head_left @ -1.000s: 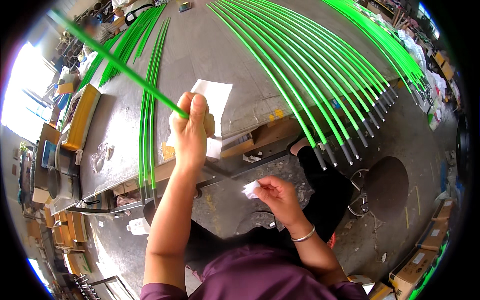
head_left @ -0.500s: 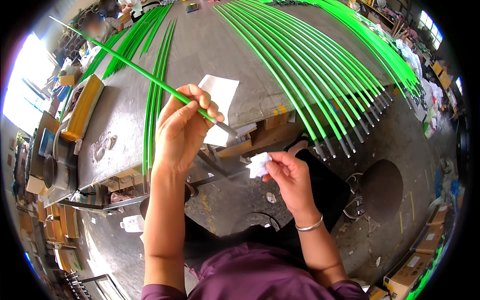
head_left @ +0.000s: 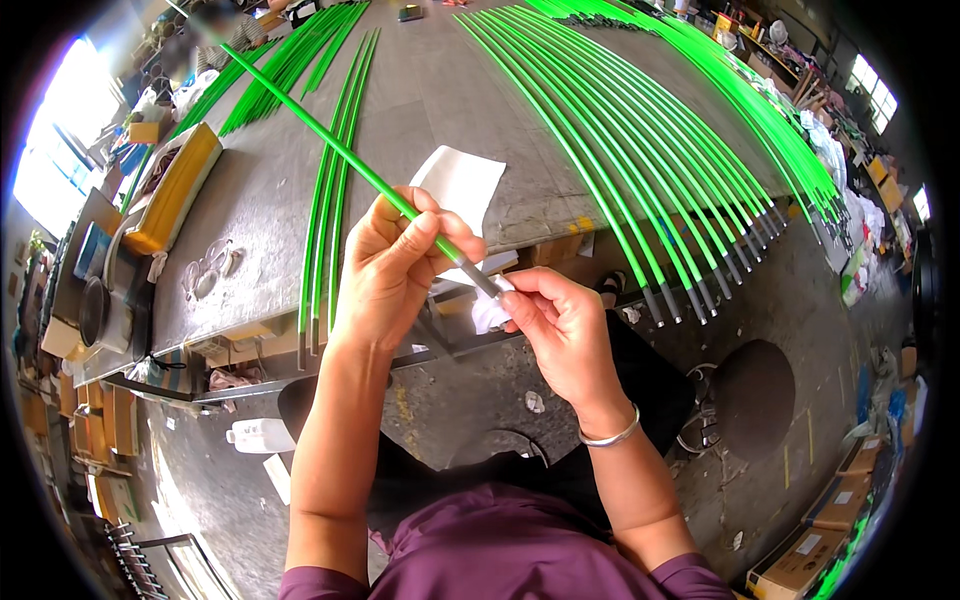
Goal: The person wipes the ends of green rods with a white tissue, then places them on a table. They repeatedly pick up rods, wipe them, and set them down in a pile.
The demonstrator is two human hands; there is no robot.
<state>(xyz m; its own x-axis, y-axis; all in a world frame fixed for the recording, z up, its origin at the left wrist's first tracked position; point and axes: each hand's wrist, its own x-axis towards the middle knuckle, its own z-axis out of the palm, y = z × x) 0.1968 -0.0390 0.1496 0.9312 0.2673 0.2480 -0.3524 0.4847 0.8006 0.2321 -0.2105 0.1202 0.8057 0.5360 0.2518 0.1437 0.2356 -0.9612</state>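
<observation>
My left hand is closed round a long green rod close to its grey end. The rod slants up and away to the far left, over the table. In the fingers of my right hand is a crumpled white cloth or tissue, pinched against the rod's grey tip. My fingers and the white piece partly cover that tip. Beyond my left hand a white sheet of paper lies on the table. Three similar green rods lie left of my hand.
Several spaced green rods overhang the table's near edge at right, past a larger rod bundle. A yellow padded box sits at left. A dark round stool and a white jug stand on the floor.
My right hand has moved up and left, bringing the white piece onto the rod's tip. My left hand and the rod have shifted slightly right in view.
</observation>
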